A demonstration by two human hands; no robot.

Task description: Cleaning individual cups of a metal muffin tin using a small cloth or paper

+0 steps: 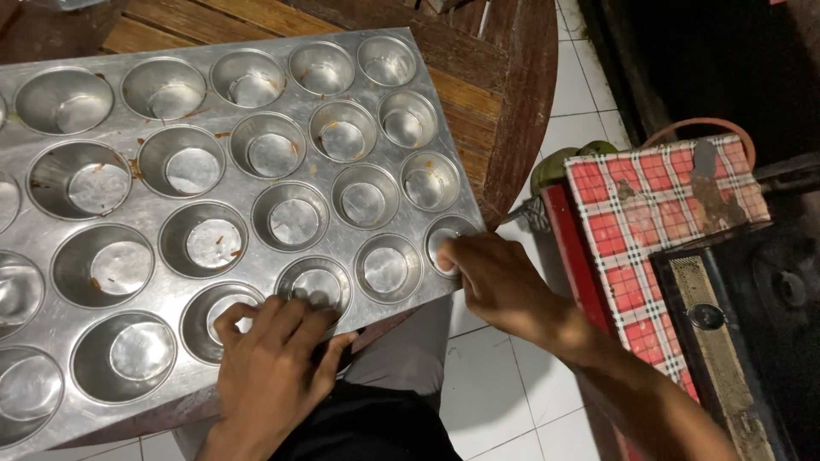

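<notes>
Muffin tray, a large sheet of dull silver metal with rows of round cups, lies flat across most of the wooden counter, its near right corner jutting out past the counter's curved edge. Several cups carry brown crumbs and smears on their walls and on the flat metal between them. Below and to the right of the counter is a white tiled floor. At the right stands a low piece covered in red-and-white checked cloth, with a dark box beside it and a green rounded object just behind its far corner.

The right hand grips the tray's near right corner, its fingers curled together on the rim of the corner cup, thumb side pressed to the metal edge. The left hand rests on the tray's near edge, its fingers bent and close together, the tips touching the rim of a cup in the nearest row. Between the two forearms, dark clothing shows below the tray's edge.
</notes>
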